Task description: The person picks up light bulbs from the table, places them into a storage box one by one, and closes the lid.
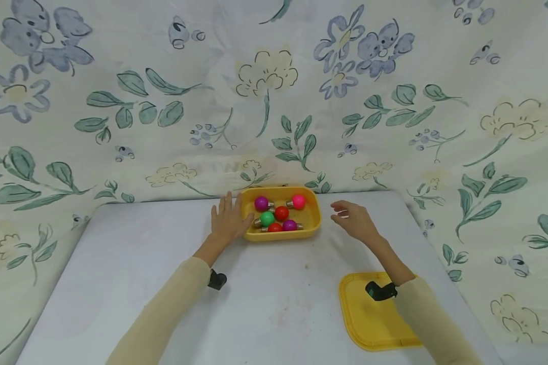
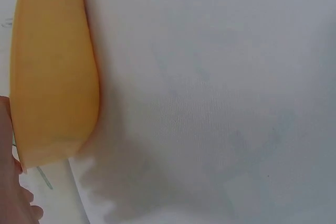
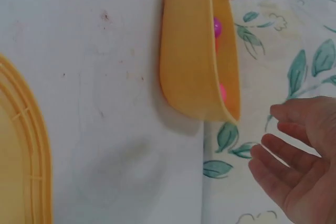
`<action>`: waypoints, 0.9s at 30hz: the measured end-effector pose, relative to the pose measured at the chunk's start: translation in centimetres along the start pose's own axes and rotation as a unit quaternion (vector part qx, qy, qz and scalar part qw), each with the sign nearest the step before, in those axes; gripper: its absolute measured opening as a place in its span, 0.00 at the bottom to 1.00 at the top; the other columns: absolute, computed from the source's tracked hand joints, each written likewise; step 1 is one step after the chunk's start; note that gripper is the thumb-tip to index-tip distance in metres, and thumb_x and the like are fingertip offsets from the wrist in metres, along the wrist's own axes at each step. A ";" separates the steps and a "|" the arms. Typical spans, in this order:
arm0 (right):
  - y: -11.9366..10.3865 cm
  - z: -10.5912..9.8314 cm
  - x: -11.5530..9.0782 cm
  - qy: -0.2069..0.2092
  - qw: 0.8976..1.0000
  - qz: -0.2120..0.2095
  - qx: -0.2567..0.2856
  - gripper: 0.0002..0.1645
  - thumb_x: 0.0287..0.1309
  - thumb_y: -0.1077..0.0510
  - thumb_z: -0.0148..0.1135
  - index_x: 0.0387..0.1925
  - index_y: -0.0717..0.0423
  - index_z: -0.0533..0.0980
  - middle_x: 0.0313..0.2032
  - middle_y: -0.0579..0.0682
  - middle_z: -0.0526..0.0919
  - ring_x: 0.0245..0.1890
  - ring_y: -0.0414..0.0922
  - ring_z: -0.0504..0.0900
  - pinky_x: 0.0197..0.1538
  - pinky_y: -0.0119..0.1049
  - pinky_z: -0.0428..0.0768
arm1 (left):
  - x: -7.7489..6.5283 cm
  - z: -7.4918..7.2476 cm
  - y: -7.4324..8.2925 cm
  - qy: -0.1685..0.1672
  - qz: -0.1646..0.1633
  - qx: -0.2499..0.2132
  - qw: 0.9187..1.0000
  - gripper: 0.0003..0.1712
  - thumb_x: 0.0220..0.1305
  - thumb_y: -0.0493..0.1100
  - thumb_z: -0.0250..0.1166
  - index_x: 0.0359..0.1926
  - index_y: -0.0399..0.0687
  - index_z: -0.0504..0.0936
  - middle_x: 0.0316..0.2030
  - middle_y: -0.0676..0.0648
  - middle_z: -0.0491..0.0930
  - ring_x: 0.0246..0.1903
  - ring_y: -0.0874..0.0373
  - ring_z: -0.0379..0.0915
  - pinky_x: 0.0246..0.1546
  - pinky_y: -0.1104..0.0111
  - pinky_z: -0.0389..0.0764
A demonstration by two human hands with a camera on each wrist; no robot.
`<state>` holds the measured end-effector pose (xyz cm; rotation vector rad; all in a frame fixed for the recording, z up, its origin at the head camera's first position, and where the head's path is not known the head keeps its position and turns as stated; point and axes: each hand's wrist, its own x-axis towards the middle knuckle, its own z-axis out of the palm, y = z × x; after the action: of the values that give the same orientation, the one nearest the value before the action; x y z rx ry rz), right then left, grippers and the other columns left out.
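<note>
A yellow plastic bin sits near the far table edge with several small colored light bulbs inside, among them a green bulb and a pink bulb. My left hand is at the bin's left end, fingers straight and spread, its thumb at the rim. In the left wrist view only part of this hand shows beside the bin's wall. Just right of the bin, my right hand hovers apart from it, holding nothing. Its fingers look loosely bent in the right wrist view.
A yellow lid lies flat at the front right of the white table, partly under the right forearm. Flower-patterned cloth hangs behind the table and along its sides.
</note>
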<state>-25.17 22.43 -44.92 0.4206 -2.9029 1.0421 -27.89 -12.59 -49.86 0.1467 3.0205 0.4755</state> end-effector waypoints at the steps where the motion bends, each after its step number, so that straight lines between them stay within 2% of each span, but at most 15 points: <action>1: 0.1 -0.2 -0.3 0.000 1.000 0.002 0.000 0.19 0.64 0.63 0.65 0.56 0.65 0.78 0.50 0.62 0.83 0.48 0.56 0.84 0.51 0.49 0.82 | -0.1 -0.1 0.0 0.001 0.002 -0.003 1.000 0.45 0.73 0.62 0.46 0.79 0.40 0.46 0.76 0.31 0.39 0.75 0.35 0.35 0.70 0.39 0.39; 4: 0.6 -0.9 -1.3 -0.004 1.000 0.007 0.001 0.19 0.64 0.63 0.65 0.56 0.65 0.77 0.50 0.62 0.83 0.48 0.57 0.83 0.51 0.49 0.82 | -0.6 -0.1 0.4 0.013 0.023 -0.009 1.000 0.43 0.74 0.59 0.47 0.78 0.40 0.49 0.76 0.31 0.41 0.75 0.35 0.37 0.70 0.39 0.41; 10: 2.3 -2.2 -3.6 -0.014 1.000 -0.001 -0.006 0.19 0.64 0.63 0.65 0.55 0.65 0.78 0.50 0.62 0.83 0.47 0.57 0.84 0.49 0.51 0.83 | -2.9 -0.1 2.1 0.055 0.103 -0.026 0.993 0.38 0.72 0.54 0.54 0.75 0.39 0.59 0.74 0.32 0.52 0.73 0.36 0.46 0.70 0.41 0.48; 13: 3.0 -2.9 -4.7 -0.015 1.000 -0.008 -0.005 0.19 0.64 0.63 0.65 0.55 0.65 0.78 0.50 0.62 0.83 0.47 0.58 0.84 0.49 0.51 0.83 | -4.6 -0.1 3.4 0.072 0.144 -0.044 0.986 0.36 0.71 0.51 0.58 0.72 0.37 0.63 0.72 0.34 0.57 0.72 0.38 0.51 0.71 0.44 0.52; 16: 3.7 -3.6 -5.9 -0.016 1.000 -0.004 -0.008 0.19 0.64 0.64 0.65 0.55 0.65 0.77 0.50 0.63 0.83 0.47 0.58 0.84 0.49 0.52 0.83 | -6.4 0.1 4.9 0.087 0.185 -0.075 0.976 0.34 0.68 0.48 0.62 0.70 0.37 0.67 0.70 0.36 0.62 0.69 0.41 0.57 0.69 0.48 0.59; 19: 4.2 -4.3 -7.3 -0.019 1.000 0.004 -0.015 0.19 0.63 0.64 0.65 0.55 0.65 0.77 0.51 0.64 0.83 0.47 0.59 0.84 0.49 0.52 0.83 | -8.2 0.7 6.2 0.088 0.215 -0.115 0.966 0.31 0.68 0.46 0.63 0.68 0.38 0.70 0.67 0.38 0.68 0.67 0.44 0.63 0.67 0.52 0.65; 21: 4.6 -4.7 -8.4 -0.021 1.000 0.010 -0.018 0.19 0.63 0.64 0.65 0.55 0.66 0.77 0.50 0.64 0.83 0.47 0.59 0.84 0.48 0.52 0.83 | -9.5 1.1 7.2 0.063 0.213 -0.141 0.965 0.30 0.69 0.46 0.63 0.68 0.41 0.70 0.66 0.41 0.70 0.66 0.46 0.65 0.66 0.54 0.66; 24: 5.1 -5.2 -9.9 -0.022 0.999 0.023 -0.020 0.20 0.63 0.64 0.66 0.55 0.67 0.77 0.50 0.64 0.83 0.46 0.59 0.84 0.48 0.53 0.83 | -11.3 1.9 8.6 0.004 0.210 -0.180 0.961 0.27 0.72 0.47 0.60 0.67 0.43 0.72 0.64 0.43 0.74 0.64 0.48 0.68 0.64 0.55 0.70; 26: 5.4 -5.5 -11.0 -0.027 0.999 0.036 -0.018 0.20 0.63 0.63 0.66 0.55 0.67 0.77 0.50 0.65 0.83 0.46 0.60 0.83 0.47 0.53 0.83 | -12.2 2.4 9.4 -0.043 0.214 -0.211 0.953 0.24 0.73 0.47 0.59 0.65 0.42 0.74 0.60 0.45 0.77 0.60 0.51 0.73 0.60 0.57 0.74; 27: 5.6 -5.6 -11.5 -0.029 0.998 0.044 -0.017 0.20 0.63 0.63 0.66 0.55 0.68 0.77 0.49 0.65 0.83 0.46 0.60 0.83 0.47 0.53 0.83 | -12.6 2.7 9.8 -0.066 0.219 -0.231 0.946 0.23 0.73 0.46 0.59 0.64 0.41 0.76 0.57 0.46 0.80 0.56 0.53 0.75 0.57 0.59 0.77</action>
<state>-15.96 32.87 -45.40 0.3306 -3.0118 1.0067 -14.32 -3.90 -48.56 0.7844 2.6409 1.1376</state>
